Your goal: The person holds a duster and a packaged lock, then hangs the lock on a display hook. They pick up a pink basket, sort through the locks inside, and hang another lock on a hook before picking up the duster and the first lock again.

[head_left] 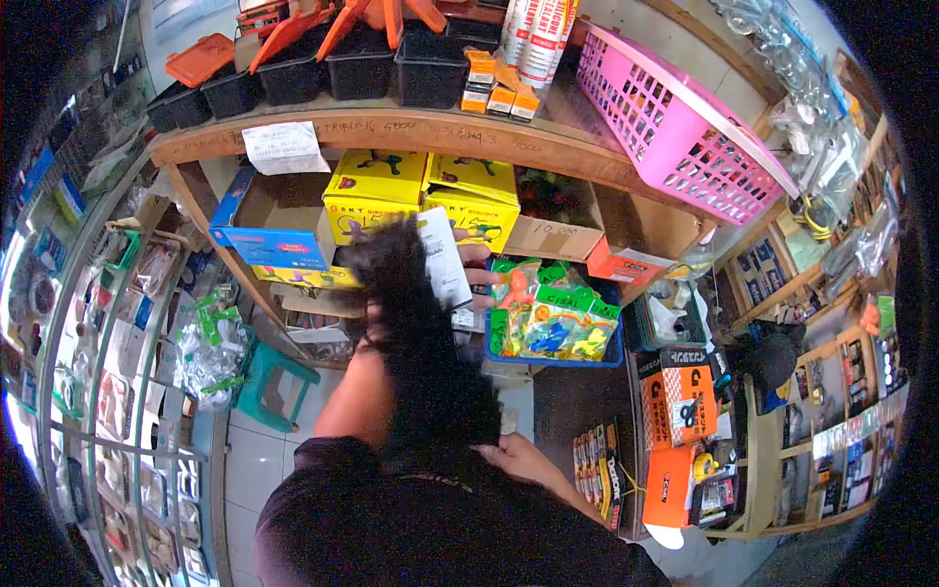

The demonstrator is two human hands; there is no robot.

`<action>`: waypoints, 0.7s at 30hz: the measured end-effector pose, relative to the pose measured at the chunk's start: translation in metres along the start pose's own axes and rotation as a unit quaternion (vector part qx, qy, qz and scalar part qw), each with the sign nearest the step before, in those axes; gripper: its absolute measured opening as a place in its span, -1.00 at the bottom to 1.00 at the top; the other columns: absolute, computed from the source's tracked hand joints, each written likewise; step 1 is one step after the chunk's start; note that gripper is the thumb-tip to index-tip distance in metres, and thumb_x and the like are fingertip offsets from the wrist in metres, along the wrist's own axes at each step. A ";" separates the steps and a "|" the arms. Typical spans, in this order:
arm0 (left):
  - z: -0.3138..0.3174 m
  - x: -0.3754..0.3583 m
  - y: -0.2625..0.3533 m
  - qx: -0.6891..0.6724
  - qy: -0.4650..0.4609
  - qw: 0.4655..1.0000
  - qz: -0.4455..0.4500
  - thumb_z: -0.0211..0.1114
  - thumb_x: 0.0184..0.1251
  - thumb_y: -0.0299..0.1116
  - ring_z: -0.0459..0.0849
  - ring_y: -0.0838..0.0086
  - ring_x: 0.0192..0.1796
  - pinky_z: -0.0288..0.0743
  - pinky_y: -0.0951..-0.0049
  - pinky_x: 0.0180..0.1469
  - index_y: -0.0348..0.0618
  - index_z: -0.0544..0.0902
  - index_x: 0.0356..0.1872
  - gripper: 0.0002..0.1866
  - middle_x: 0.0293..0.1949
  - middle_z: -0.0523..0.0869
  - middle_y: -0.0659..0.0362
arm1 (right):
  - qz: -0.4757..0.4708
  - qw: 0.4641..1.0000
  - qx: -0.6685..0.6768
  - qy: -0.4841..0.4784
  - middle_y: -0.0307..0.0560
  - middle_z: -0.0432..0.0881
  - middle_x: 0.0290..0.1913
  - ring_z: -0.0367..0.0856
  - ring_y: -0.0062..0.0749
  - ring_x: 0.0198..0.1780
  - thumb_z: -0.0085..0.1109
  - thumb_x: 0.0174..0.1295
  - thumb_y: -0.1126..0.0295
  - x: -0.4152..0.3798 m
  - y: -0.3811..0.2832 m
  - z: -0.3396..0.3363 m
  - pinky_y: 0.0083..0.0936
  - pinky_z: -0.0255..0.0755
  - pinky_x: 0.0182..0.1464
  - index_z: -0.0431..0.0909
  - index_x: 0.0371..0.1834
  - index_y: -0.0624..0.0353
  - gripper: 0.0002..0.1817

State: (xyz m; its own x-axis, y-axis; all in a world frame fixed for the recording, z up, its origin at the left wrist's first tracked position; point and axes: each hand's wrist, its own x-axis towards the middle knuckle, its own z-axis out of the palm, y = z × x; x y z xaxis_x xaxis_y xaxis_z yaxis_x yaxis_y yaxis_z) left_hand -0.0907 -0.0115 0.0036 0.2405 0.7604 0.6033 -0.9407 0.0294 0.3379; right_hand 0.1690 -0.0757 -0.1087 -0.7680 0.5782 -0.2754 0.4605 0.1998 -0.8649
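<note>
A white printed card (443,256) is in my left hand (479,278), whose fingers show behind its right edge. The palm and thumb are hidden by a long, black, fluffy duster (416,333), blurred at its top, which rises in front of my left forearm. Down by the duster's lower end, my right hand (514,456) is closed round it, though its grip is partly hidden. Behind the card stand two yellow boxes (377,186) on the shelf. To the right of my left fingers, a blue tray (556,360) holds colourful packets.
Black bins (362,83), sealant tubes (540,39) and a pink basket (675,127) stand on the upper wooden shelf. An open blue box (274,245) sits at the left below it. A green stool (276,386) is on the floor. Orange boxes (675,401) are at the right.
</note>
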 end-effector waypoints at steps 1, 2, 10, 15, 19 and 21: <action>-0.002 -0.002 -0.001 0.020 -0.015 0.999 0.024 -0.31 0.26 0.11 0.35 -0.06 0.10 0.23 -0.05 0.09 -0.24 0.14 0.16 -0.35 0.07 0.33 -0.19 | 0.045 0.998 -0.003 0.035 -0.15 0.28 -0.80 0.23 -0.53 -0.71 -0.04 0.19 0.10 -0.001 -0.008 -0.004 -0.44 0.16 -0.64 0.40 -0.73 0.28 -0.52; -0.002 -0.007 -0.002 0.033 0.006 0.999 0.027 -0.33 0.26 0.12 0.34 -0.04 0.11 0.22 -0.04 0.11 -0.23 0.16 0.17 -0.35 0.08 0.33 -0.16 | 0.092 0.993 -0.005 0.070 -0.21 0.29 -0.79 0.23 -0.59 -0.69 -0.07 0.22 0.13 -0.002 -0.014 -0.008 -0.49 0.16 -0.62 0.40 -0.72 0.27 -0.53; -0.009 -0.011 0.006 0.043 0.004 0.998 0.035 -0.29 0.26 0.09 0.35 -0.07 0.09 0.20 -0.15 0.08 -0.18 0.17 0.18 -0.38 0.10 0.34 -0.11 | -0.012 0.996 0.010 0.084 -0.10 0.38 -0.77 0.38 -0.44 -0.69 -0.05 0.20 0.16 -0.004 -0.027 -0.011 -0.42 0.23 -0.62 0.43 -0.68 0.34 -0.54; 0.019 -0.002 0.001 -0.079 0.204 0.954 0.206 -0.32 0.28 0.08 0.36 -0.02 0.10 0.18 -0.12 0.11 -0.19 0.20 0.15 -0.39 0.10 0.36 -0.08 | 0.004 0.996 -0.003 0.090 0.04 0.38 -0.80 0.39 -0.36 -0.73 0.00 0.16 0.15 -0.004 -0.035 -0.017 -0.38 0.26 -0.62 0.45 -0.72 0.35 -0.54; 0.010 -0.005 0.008 0.070 -0.035 0.997 0.014 -0.38 0.29 0.12 0.34 0.10 0.15 0.14 0.07 0.19 -0.18 0.23 0.15 -0.37 0.11 0.36 -0.03 | 0.027 0.997 0.001 0.065 -0.09 0.32 -0.82 0.33 -0.43 -0.75 -0.01 0.18 0.14 -0.005 -0.028 -0.023 -0.42 0.25 -0.64 0.43 -0.70 0.35 -0.53; 0.028 0.001 -0.003 -0.054 0.252 0.945 0.199 -0.33 0.27 0.11 0.34 -0.09 0.10 0.14 -0.20 0.10 -0.21 0.19 0.17 -0.36 0.10 0.34 -0.13 | 0.049 0.998 -0.014 0.043 -0.12 0.32 -0.82 0.32 -0.48 -0.75 -0.02 0.18 0.14 -0.004 -0.029 -0.025 -0.46 0.23 -0.65 0.43 -0.71 0.33 -0.53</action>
State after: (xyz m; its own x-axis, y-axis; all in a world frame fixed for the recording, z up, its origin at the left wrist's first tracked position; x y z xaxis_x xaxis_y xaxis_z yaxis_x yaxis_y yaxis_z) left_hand -0.0810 -0.0291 0.0231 -0.2573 0.9370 0.2361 -0.9582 -0.2791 0.0635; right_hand 0.1701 -0.0636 -0.0723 -0.6780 0.6616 -0.3205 0.5448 0.1596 -0.8232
